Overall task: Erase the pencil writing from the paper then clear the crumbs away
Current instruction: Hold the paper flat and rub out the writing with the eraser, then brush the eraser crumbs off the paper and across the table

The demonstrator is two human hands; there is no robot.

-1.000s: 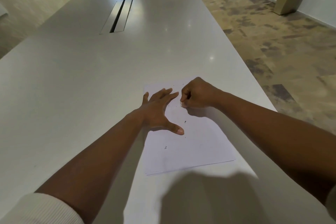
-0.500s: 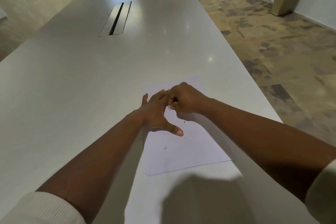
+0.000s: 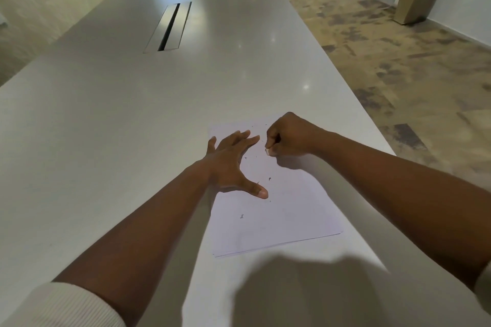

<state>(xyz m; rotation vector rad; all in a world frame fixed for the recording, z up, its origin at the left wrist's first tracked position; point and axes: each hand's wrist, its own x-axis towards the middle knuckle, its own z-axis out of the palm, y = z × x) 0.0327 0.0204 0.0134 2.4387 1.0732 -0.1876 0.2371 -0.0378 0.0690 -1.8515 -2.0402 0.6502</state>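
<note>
The person is leaning over the long grey table (image 3: 132,141), where the paper (image 3: 287,220) is lying at the near right edge. The left hand (image 3: 231,164) is lying spread and flat on the sheet's nine o'clock side, pinning it, thumb stretched toward six o'clock. The right hand (image 3: 287,135), at the sheet's twelve o'clock end, is curling around a small pale eraser (image 3: 267,151) whose tip is touching the page. Dark crumbs (image 3: 269,178) are lying scattered between the hands and toward six o'clock. I judge that hard rubbing could crease or tear the sheet where it is unpinned, and a careless sweep could smear crumbs back into the page.
</note>
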